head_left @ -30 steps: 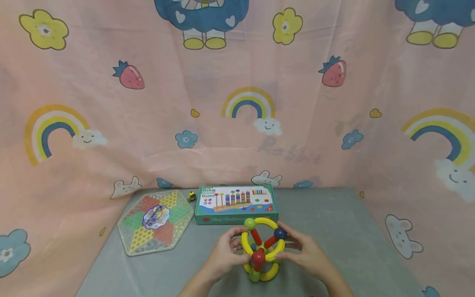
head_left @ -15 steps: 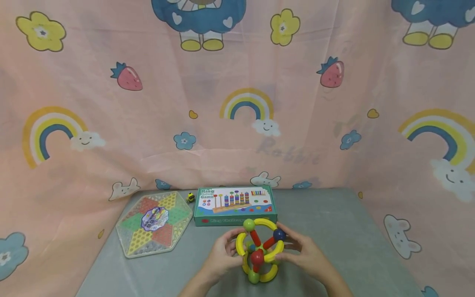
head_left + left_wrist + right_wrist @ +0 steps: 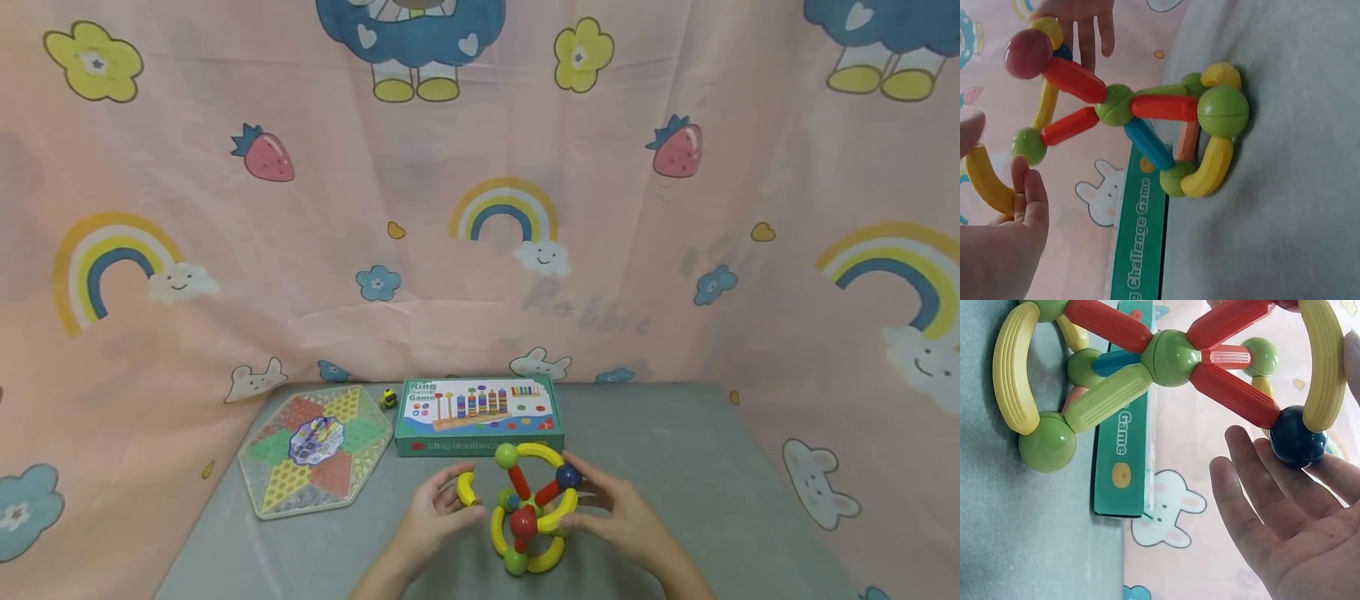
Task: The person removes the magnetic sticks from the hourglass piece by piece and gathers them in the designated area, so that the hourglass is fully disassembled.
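Note:
My left hand (image 3: 424, 522) pinches a yellow curved magnetic rod (image 3: 467, 489) between thumb and fingertips, just left of a magnetic ball-and-rod structure (image 3: 523, 523). In the left wrist view, the held rod (image 3: 988, 181) is apart from the nearby green ball (image 3: 1029, 146). The structure stands upright on the table, with red, blue and green rods meeting at a central green ball (image 3: 1174, 357) and yellow curved rods below and above. My right hand (image 3: 628, 518) grips its upper right side, index finger at the dark blue ball (image 3: 1298, 437) and thumb against a yellow curved rod (image 3: 1325, 365).
A green Ring Challenge Game box (image 3: 480, 417) lies behind the structure. To the left is a hexagonal Chinese checkers board (image 3: 288, 482), with a small yellow-and-black toy (image 3: 388, 398) between them. A pink printed cloth (image 3: 600, 317) hangs behind the grey table (image 3: 675, 442).
My left hand has pulled the yellow curved rod off the structure's upper left side and moved left with it. The right hand keeps its grip, and the structure stays in place.

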{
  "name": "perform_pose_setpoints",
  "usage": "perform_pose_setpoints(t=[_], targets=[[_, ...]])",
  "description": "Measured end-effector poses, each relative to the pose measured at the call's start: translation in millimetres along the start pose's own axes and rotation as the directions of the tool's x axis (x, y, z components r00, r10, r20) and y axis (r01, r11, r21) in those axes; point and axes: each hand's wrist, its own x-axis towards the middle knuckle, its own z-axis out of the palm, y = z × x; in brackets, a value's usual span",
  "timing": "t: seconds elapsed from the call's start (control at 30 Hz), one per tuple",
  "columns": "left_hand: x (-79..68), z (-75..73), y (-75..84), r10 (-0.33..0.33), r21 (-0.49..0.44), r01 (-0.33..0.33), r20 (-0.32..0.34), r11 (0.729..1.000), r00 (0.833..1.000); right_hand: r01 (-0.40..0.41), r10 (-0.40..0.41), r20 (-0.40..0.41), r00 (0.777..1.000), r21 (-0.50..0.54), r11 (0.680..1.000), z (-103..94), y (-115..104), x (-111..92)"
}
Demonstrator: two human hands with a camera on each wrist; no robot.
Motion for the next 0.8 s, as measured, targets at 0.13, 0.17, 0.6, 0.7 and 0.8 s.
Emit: perform_pose_setpoints(t=[0.13, 0.17, 0.6, 0.7, 0.8], targets=[[0.2, -11.6, -3.1, 0.016, 0.050, -0.013, -0.058, 0.999, 0.998, 0.007, -0.007, 0.000, 1.000, -0.003, 1.000, 1.0, 0, 0], [0.0, -15.8, -3.7, 0.025, 0.072, -0.019, -0.076, 0.997, 0.997, 0.009, -0.009, 0.000, 1.000, -0.007, 1.000, 1.8, 0, 0], [8.7, -71.3, -21.4, 0.032, 0.502, 0.167, -0.364, 0.848, 0.931, 0.001, -0.001, -0.007, 1.000, -0.005, 1.000, 5.7, -2, 4], [11.6, -79.6, -28.3, 0.053, 0.559, 0.201, -0.404, 0.804, 0.913, 0.001, -0.001, -0.009, 1.000, -0.009, 1.000, 4.4, -2, 3], [14.0, -85.9, -36.9, 0.075, 0.598, 0.213, -0.420, 0.773, 0.905, -0.006, 0.006, -0.017, 1.000, -0.016, 1.000, 2.7, -2, 2]])
